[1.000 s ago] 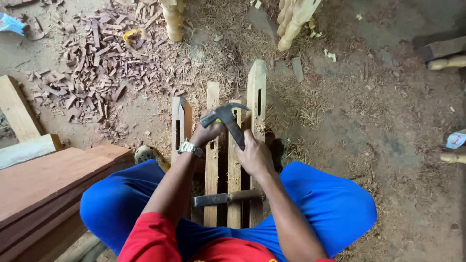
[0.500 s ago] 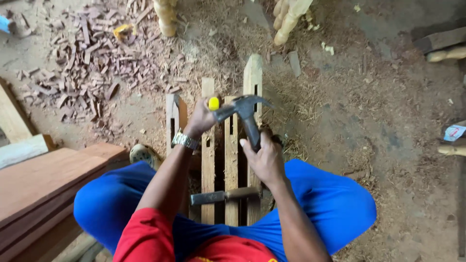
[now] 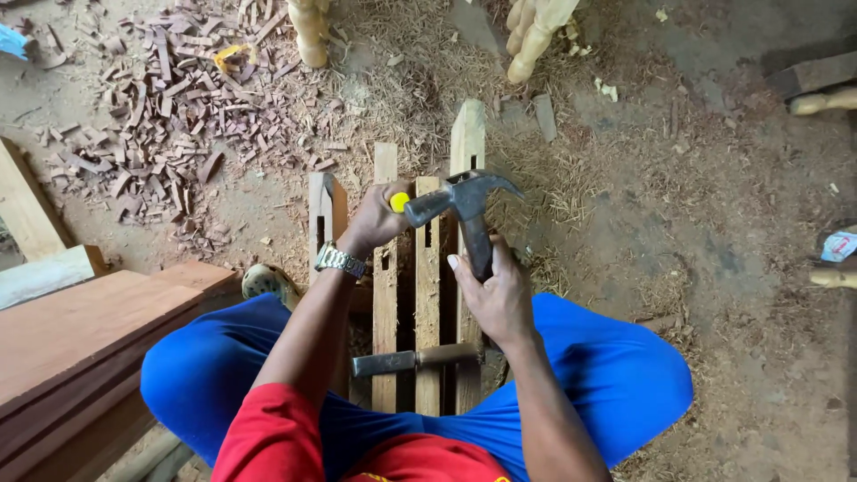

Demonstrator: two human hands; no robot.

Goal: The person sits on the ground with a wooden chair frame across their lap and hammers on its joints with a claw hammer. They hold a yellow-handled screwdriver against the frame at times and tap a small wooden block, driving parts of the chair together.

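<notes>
Hammer (image 3: pixel 464 210) sits at the centre of the frame, its dark steel claw head just above the wooden slats (image 3: pixel 427 295), with the right hand (image 3: pixel 496 299) wrapped tightly round its dark handle, fingers fully curled and thumb lying along the grip. The left hand (image 3: pixel 375 219), with a metal wristwatch (image 3: pixel 339 261) at the wrist, is clenched round a chisel (image 3: pixel 399 202) of which only the yellow round butt shows, right beside the hammer's striking face; whether the two touch cannot be told. Under both hands lie several pale upright slats, flat and rough-sawn, some cut with narrow slots, running from the person's lap toward the upper middle of the frame. Across the slats, lower centre, rests a second chisel (image 3: pixel 415 359) with a grey metal blade and a wooden handle, between the blue-trousered knees (image 3: pixel 616 384). At the lower left is a stack of smooth reddish planks (image 3: pixel 80 330), and a pale board (image 3: pixel 45 272) leans beside it. Reddish wood chips (image 3: pixel 161 116) litter the upper left over dusty earth, with fine straw-like shavings (image 3: pixel 402 89) across the upper middle. Two turned pale wooden legs (image 3: pixel 536 31) stand at the top edge.
</notes>
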